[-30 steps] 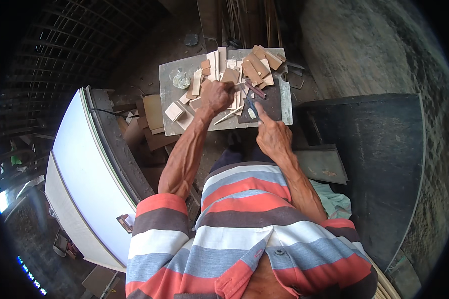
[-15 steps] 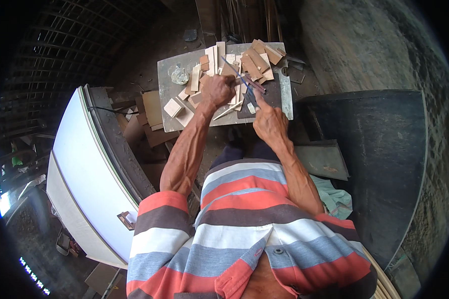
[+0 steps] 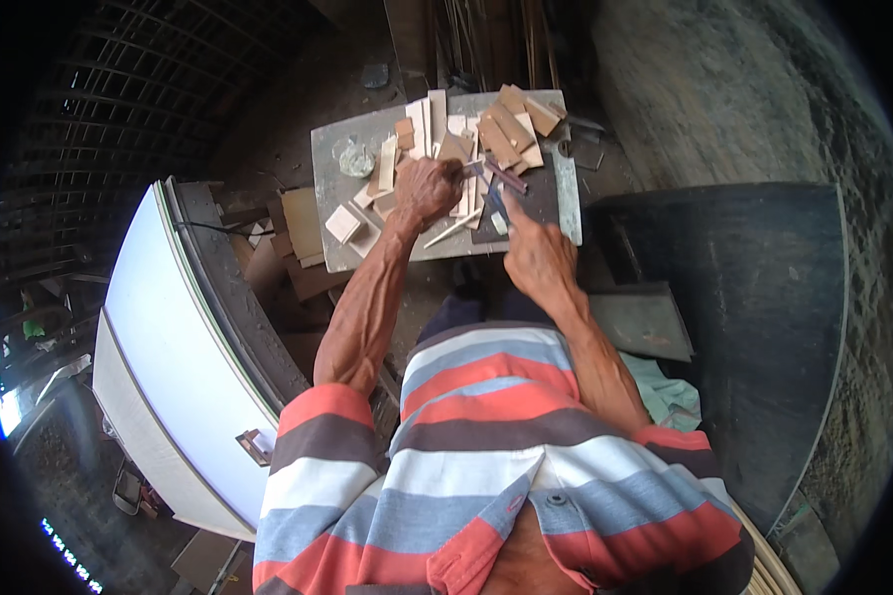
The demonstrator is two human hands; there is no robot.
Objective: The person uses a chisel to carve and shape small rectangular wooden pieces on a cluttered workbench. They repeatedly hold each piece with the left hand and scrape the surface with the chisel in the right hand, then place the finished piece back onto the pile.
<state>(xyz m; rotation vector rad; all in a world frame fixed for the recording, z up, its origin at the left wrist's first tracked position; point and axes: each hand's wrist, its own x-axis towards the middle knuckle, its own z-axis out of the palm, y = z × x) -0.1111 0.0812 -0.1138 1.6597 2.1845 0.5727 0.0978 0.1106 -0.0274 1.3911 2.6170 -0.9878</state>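
Observation:
At the near side of the small worktable [image 3: 335,248], my left hand [image 3: 429,188] is closed in a fist. A thin strip of wood [image 3: 473,169] sticks out of it on the right. My right hand [image 3: 541,248] is closed around a slim dark-blue tool [image 3: 496,194], its index finger stretched along it; the tool's exact kind is unclear. The tool's front part reaches to the strip. Just beyond the right fingertip lie dark reddish sticks [image 3: 507,177]. A pale pointed sliver [image 3: 453,228] rests between the hands, beside a dark board [image 3: 490,232].
Brown wood blocks [image 3: 502,139] and pale offcuts [image 3: 427,121] are piled at the table's back. A clear container [image 3: 354,159] stands at the left, near a pale block [image 3: 343,224]. A white panel [image 3: 174,337] flanks me left, a large dark board [image 3: 744,317] right.
My left hand has moved slightly left and nearer. The blue tool, which reached far past the strip, now shows much less length beyond it. My right hand has shifted slightly nearer.

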